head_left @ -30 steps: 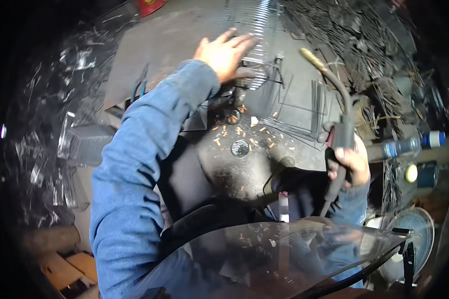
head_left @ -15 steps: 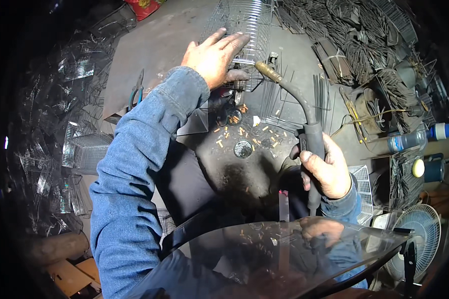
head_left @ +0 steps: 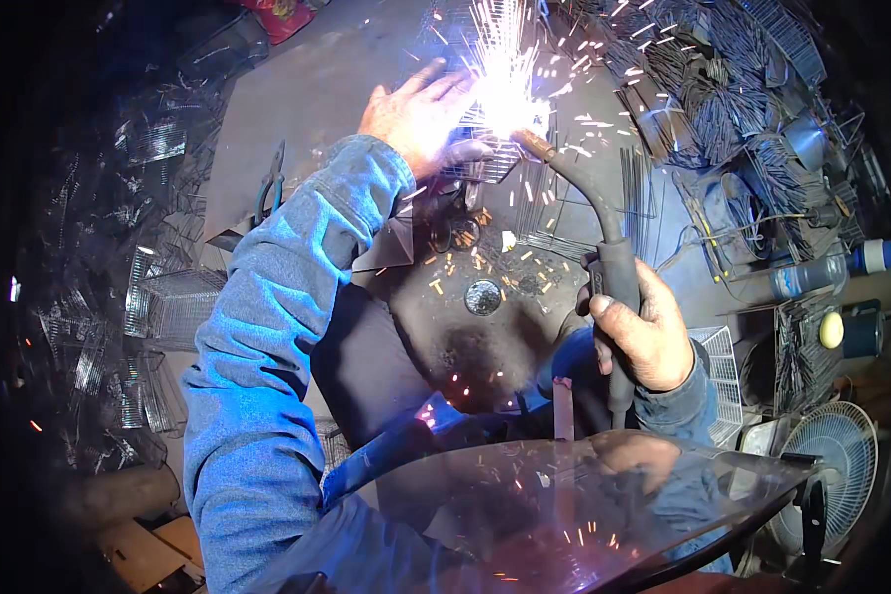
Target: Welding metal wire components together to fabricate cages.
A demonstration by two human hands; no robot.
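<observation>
Torch (head_left: pixel 619 272) has swung left to the wire basket (head_left: pixel 490 166) over the past second, and sparks (head_left: pixel 594 124) now fly

Far left, in shadow, wire pieces lie heaped around another basket (head_left: pixel 183 302). Next, pliers (head_left: pixel 270 188) rest on the near left part of a grey desk (head_left: pixel 287 99). A blue sleeve (head_left: pixel 257 327) reaches up to the left hand (head_left: pixel 413 121), whose grip is spread, palm down, at the basket's left side; glare hides the fingertips, so whether they touch or pinch any wire cannot be told. At centre top, white light blots out most of the wire basket beside the torch's tip. Below lies a round disc (head_left: pixel 482 297) among scattered small stubs. To the right, the right hand (head_left: pixel 648 337) has its grip wrapped around the torch's dark handle. Beyond are bundled wires (head_left: pixel 728 109), a clear bottle (head_left: pixel 807 279) on its side and a fan (head_left: pixel 830 465).
</observation>
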